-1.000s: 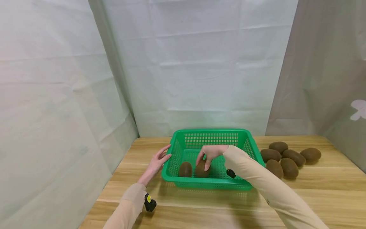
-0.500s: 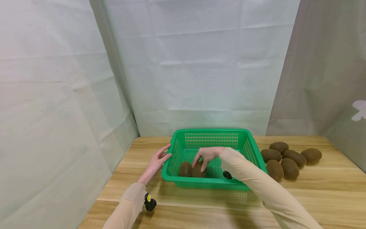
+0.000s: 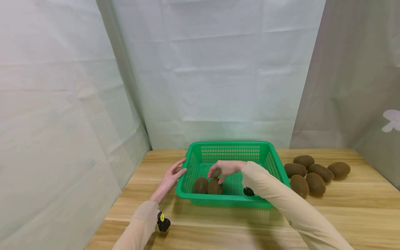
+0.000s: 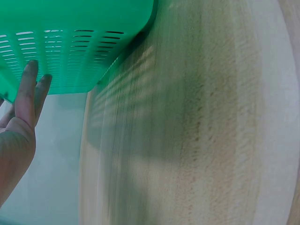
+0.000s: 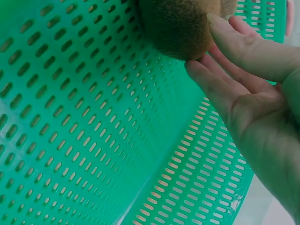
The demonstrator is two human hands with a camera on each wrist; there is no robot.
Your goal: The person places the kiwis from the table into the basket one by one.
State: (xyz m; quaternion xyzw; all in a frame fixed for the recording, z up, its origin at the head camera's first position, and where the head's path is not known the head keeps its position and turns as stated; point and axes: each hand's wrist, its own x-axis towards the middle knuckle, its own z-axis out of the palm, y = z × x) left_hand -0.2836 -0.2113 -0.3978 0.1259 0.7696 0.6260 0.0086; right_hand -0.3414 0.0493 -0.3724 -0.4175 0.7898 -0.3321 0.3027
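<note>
A green plastic basket (image 3: pixel 232 199) stands on the wooden table. Two brown kiwis lie side by side in its near left corner: the left kiwi (image 3: pixel 200 186) and the right kiwi (image 3: pixel 214 188). My right hand (image 3: pixel 228 167) reaches into the basket just above the right kiwi. In the right wrist view, thumb and fingers are spread apart, with the fingertips (image 5: pixel 193 68) right at the end of a kiwi (image 5: pixel 180 30). My left hand (image 3: pixel 170 177) rests against the basket's left side, its fingers (image 4: pixel 27 91) straight along the slotted wall.
Several more kiwis (image 3: pixel 316 184) lie in a group on the table, close to the basket's right side. A pale cloth (image 3: pixel 218 86) hangs behind the table, with more cloth at both sides. The table (image 3: pixel 200 236) extends in front of the basket.
The right hand has moved left, bringing its kiwi against the other one, and its fingers have since loosened and lifted a little. The left hand stays at the basket.
</note>
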